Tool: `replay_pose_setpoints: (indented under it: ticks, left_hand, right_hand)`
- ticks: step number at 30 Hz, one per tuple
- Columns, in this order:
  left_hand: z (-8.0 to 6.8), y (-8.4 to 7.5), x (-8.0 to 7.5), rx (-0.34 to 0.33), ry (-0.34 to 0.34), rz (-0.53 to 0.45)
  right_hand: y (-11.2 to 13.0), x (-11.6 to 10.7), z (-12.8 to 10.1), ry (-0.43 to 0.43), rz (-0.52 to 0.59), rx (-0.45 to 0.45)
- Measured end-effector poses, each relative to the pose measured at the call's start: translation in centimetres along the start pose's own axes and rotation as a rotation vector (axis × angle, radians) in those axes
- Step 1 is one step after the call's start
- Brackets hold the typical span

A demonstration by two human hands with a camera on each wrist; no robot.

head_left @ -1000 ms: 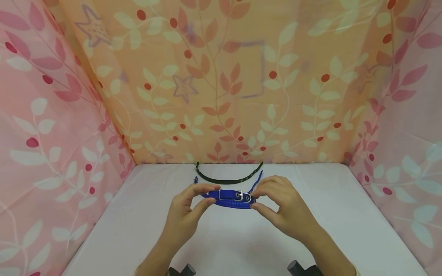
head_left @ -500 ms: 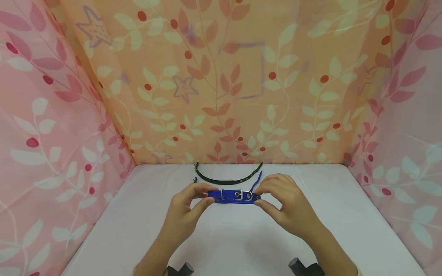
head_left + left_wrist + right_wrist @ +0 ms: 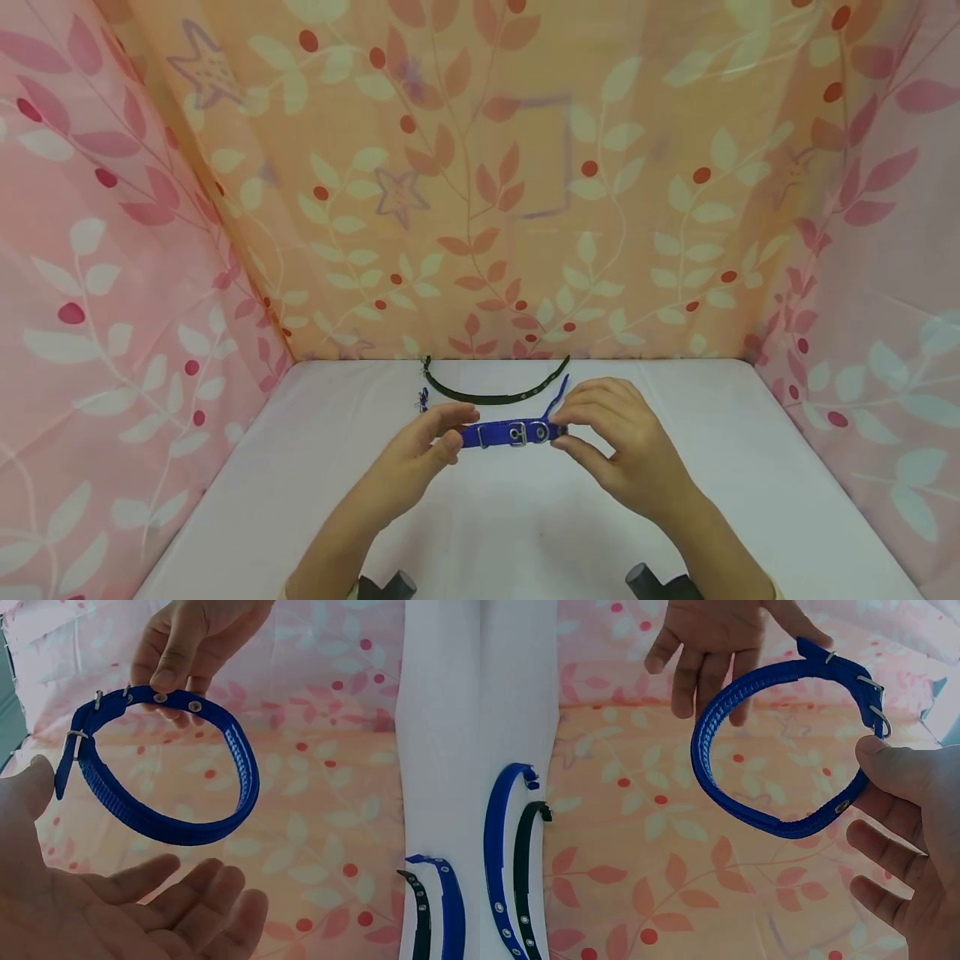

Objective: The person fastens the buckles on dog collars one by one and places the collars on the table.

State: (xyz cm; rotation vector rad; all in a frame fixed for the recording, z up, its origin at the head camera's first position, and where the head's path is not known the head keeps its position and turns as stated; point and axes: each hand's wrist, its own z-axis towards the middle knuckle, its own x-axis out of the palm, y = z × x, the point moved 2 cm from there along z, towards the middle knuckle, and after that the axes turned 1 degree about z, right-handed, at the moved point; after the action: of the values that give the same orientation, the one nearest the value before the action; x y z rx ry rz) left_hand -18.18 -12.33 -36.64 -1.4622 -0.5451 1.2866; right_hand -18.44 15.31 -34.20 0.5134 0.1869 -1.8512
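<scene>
I see my right hand (image 3: 626,454) pinching the blue collar (image 3: 510,433) between thumb and forefinger, at the stretch of strap with the metal eyelets; the other fingers curl loosely behind. The collar is buckled into a closed loop and hangs in the air above the white table (image 3: 787,492), held up only from that pinch. From the right wrist view the loop (image 3: 780,750) curves away from my thumb toward the other hand, its silver buckle (image 3: 874,701) sitting just above the pinch.

My left hand (image 3: 420,462) is at the far end of the loop from the pinch. In the head view its thumb and forefinger sit at the strap's free end, and they appear to touch it. In the left wrist view the palm (image 3: 112,900) is spread with fingers relaxed and nearly straight, the collar (image 3: 165,772) just above them, and the thumb tip right beside the strap's tail end. I cannot tell whether it truly grips; the fingers look open.

Beyond the pinch, farther from me, a black collar (image 3: 491,390) lies unbuckled on the table near the leaf-patterned cloth wall (image 3: 480,183). A second blue strap (image 3: 557,396) lies just beside it, closer to my right fingers.
</scene>
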Motion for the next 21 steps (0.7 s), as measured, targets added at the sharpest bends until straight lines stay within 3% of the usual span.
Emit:
replay_pose_setpoints:
  ticks: [5,12,16,21]
  left_hand:
    - [-0.1,0.1,0.0,-0.086,0.104,-0.068]
    - [-0.1,0.1,-0.4,0.012,0.069,-0.152]
    - [-0.1,0.0,-0.4,0.022,0.041,-0.107]
    - [-0.1,-0.1,-0.4,0.039,0.008,-0.062]
  right_hand:
    - [0.1,0.0,0.1,-0.018,0.023,-0.027]
    - [-0.2,-0.3,-0.2,0.040,0.163,0.042]
    - [-0.3,-0.5,-0.5,0.169,0.201,0.251]
    - [-0.7,-0.6,-1.2,0.305,0.139,0.576]
